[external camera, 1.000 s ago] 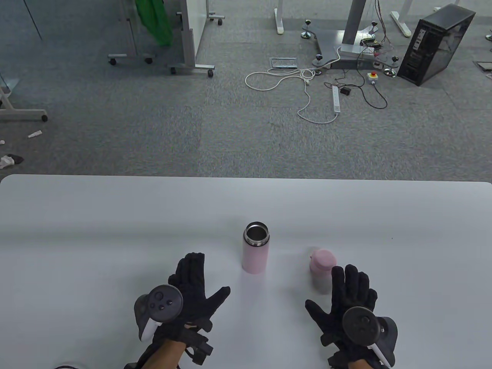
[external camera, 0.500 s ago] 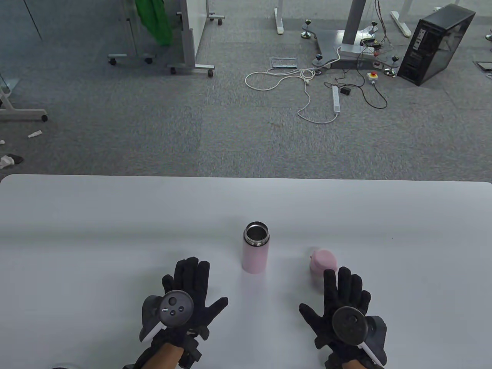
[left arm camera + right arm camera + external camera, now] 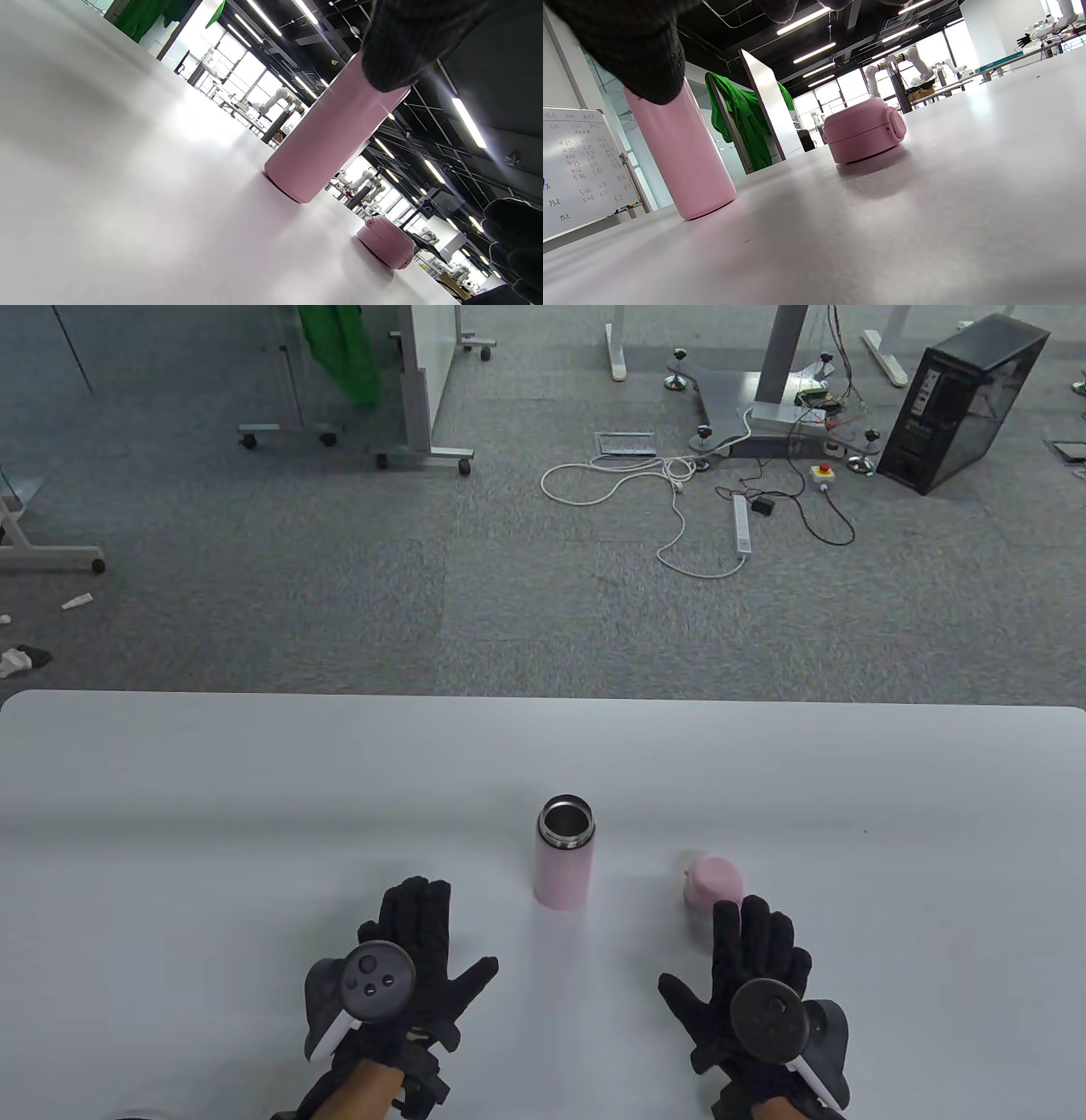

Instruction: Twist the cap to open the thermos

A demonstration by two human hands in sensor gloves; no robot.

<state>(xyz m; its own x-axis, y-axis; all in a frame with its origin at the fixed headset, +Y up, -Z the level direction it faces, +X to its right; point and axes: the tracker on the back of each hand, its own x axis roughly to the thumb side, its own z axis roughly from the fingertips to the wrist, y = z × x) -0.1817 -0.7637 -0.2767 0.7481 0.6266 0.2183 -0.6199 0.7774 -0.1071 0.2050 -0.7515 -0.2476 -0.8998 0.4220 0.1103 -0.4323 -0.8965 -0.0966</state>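
Note:
The pink thermos (image 3: 563, 857) stands upright on the white table (image 3: 254, 780), its steel mouth uncovered. It also shows in the left wrist view (image 3: 331, 135) and the right wrist view (image 3: 683, 165). Its pink cap (image 3: 713, 881) lies on the table to the right, apart from the thermos, and shows in both wrist views (image 3: 388, 242) (image 3: 863, 129). My left hand (image 3: 416, 959) lies flat, fingers spread, left of and nearer than the thermos, holding nothing. My right hand (image 3: 747, 967) lies flat, fingers spread, just near of the cap, its fingertips close to it.
The table's far edge (image 3: 543, 697) runs across the middle of the table view. Beyond it lies grey carpet with cables (image 3: 679, 500), a computer case (image 3: 959, 403) and rolling frames (image 3: 407, 407).
Both hands have drawn back a little toward the near edge of the table. The thermos and the cap have not moved.

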